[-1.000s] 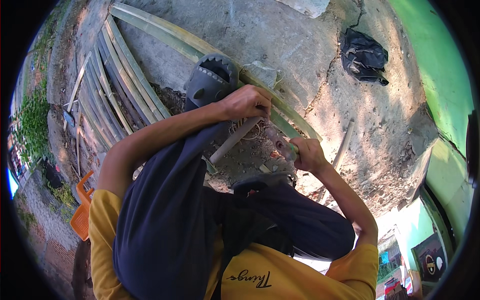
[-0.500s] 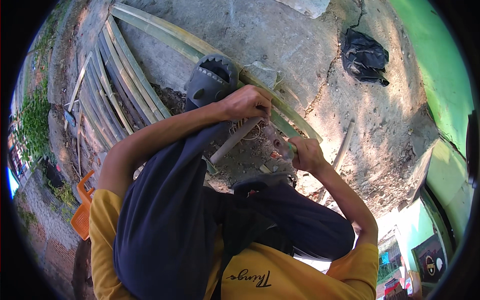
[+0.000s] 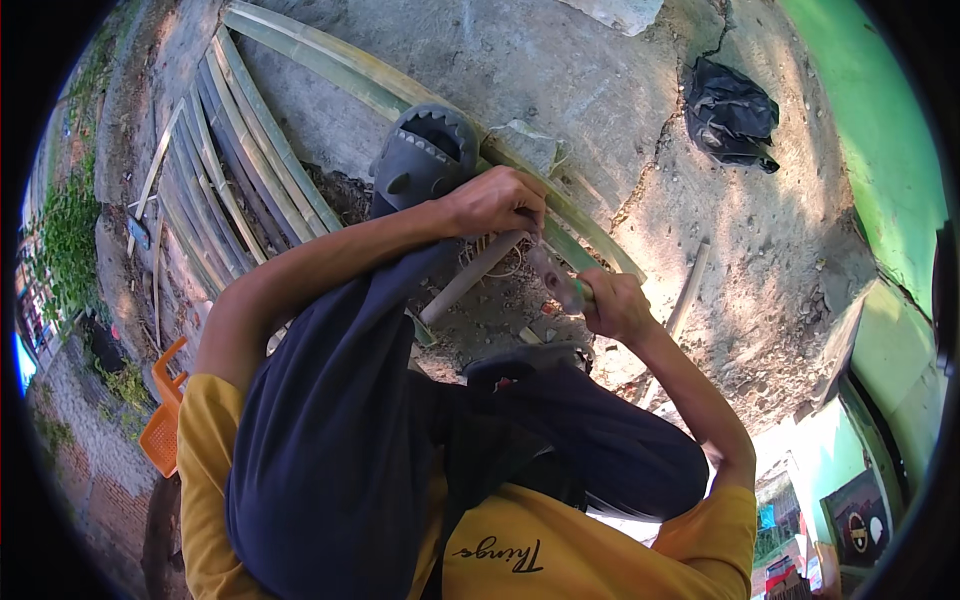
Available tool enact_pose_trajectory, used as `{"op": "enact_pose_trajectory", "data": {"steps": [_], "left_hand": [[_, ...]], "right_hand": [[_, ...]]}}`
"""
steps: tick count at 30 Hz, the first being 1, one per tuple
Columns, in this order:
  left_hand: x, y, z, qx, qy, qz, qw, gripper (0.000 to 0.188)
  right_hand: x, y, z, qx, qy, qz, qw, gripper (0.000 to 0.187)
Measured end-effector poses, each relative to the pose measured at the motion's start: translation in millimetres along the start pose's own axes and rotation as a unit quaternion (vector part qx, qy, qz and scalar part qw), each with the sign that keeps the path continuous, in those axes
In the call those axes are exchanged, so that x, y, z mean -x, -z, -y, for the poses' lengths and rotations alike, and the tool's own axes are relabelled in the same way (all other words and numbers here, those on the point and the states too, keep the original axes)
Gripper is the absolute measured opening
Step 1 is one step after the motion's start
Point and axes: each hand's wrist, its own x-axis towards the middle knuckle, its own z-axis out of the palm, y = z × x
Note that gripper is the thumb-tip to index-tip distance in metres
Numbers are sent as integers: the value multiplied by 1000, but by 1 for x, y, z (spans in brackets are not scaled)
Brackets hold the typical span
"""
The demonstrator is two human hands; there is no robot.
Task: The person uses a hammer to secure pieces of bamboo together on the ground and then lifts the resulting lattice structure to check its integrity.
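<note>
My left hand is closed in a pinch near the shark-shaped grey clog. Whatever its fingertips grip is too small to make out. Just below those fingertips is the upper end of a round greyish stick, slanting down to the left. In my right hand, fingers wrapped round its handle, is a hammer. The hammer's worn metal head points up toward the left fingertips, close to the stick's end. Behind both hands runs a long split bamboo pole.
Several bamboo strips lie side by side at the left. A black plastic bag rests on the cracked concrete near a green wall. One more strip lies right of my hand. An orange plastic chair stands at far left.
The hammer head has shifted very slightly and looks sharper than before. Both hands stay almost in place.
</note>
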Motion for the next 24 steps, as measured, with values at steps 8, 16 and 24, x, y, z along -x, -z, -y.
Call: {"op": "enact_pose_trajectory", "data": {"steps": [8, 16, 24], "left_hand": [[-2, 0, 5, 6, -2, 0, 1000, 15], [-1, 0, 5, -33, -7, 0, 999, 13], [-2, 1, 7, -21, -19, -12, 1000, 14]], "right_hand": [[-1, -2, -3, -5, -2, 3, 1000, 23], [0, -3, -5, 4, 0, 11, 1000, 21], [-2, -1, -6, 1, 13, -17, 1000, 19]]}}
